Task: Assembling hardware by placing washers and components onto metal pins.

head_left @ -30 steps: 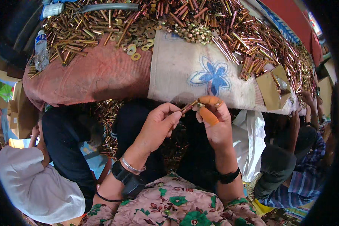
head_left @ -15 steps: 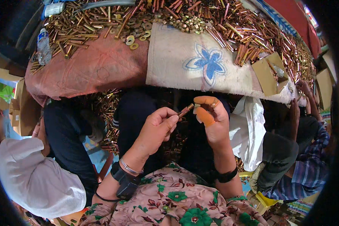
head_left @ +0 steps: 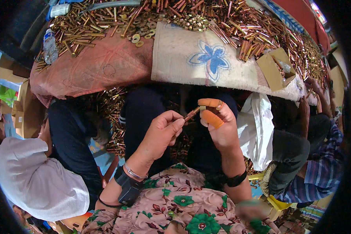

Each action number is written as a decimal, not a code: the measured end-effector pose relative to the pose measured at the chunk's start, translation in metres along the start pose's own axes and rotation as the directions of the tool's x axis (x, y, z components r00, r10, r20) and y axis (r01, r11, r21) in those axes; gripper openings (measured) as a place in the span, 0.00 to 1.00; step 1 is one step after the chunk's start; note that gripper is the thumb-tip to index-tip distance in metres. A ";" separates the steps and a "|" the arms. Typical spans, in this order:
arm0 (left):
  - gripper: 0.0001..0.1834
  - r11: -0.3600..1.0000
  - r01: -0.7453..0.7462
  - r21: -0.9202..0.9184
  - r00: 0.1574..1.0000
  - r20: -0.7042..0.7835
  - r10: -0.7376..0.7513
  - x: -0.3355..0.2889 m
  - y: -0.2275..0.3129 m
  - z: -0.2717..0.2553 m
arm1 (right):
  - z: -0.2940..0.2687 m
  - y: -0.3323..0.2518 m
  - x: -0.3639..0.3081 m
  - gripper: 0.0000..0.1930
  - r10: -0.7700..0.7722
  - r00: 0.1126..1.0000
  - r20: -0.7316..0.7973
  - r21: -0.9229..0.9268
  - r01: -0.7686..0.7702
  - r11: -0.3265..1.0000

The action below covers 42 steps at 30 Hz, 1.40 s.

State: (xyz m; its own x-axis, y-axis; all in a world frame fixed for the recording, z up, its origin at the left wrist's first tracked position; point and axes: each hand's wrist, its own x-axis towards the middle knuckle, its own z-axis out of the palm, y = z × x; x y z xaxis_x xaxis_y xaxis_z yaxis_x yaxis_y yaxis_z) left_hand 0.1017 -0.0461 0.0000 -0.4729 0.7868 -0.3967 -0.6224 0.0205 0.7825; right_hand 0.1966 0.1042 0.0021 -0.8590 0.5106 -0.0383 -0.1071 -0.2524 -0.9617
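My left hand (head_left: 162, 132) pinches one end of a short brass tube (head_left: 192, 114) between thumb and forefinger. My right hand (head_left: 218, 128), with orange rubber caps on its thumb and forefinger, grips the tube's other end, which bears a small pale fitting. Both hands hover over my lap, below the edge of a worktable (head_left: 105, 74). The table holds a big heap of brass tubes (head_left: 230, 23).
A white cloth with a blue flower (head_left: 206, 62) and a reddish cloth drape the table's edge. Brass rings (head_left: 138, 37) and an open cardboard box (head_left: 275, 70) lie on it. A person in white (head_left: 39, 183) sits at my left, another in a striped sleeve (head_left: 319, 171) at my right. A plastic bottle (head_left: 50, 45) stands far left.
My two hands have stayed joined on the tube and shifted slightly lower in view. The tube's angle between the fingers has changed a little.
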 end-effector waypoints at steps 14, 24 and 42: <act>0.07 0.996 -0.001 0.093 1.000 0.005 0.001 -0.016 0.004 0.009 | -0.007 -0.022 -0.012 0.08 -0.076 0.993 0.088 -0.344 0.102 0.934; 0.05 0.989 -0.022 0.146 0.999 0.027 0.018 -0.022 0.005 0.013 | -0.010 -0.025 -0.017 0.07 -0.030 0.996 0.086 -0.340 0.058 0.939; 0.05 0.901 -0.152 0.407 0.984 -0.023 0.176 -0.015 -0.006 0.007 | 0.001 -0.012 -0.009 0.05 0.028 0.999 -0.025 -0.322 -0.034 0.946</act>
State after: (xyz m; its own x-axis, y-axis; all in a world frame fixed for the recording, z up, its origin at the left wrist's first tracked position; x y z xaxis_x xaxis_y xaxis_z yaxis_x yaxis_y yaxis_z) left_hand 0.1165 -0.0541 0.0050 -0.5897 0.7634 -0.2636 -0.2351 0.1499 0.9603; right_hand 0.2056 0.1017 0.0145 -0.8491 0.5234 -0.0715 0.0893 0.0088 -0.9960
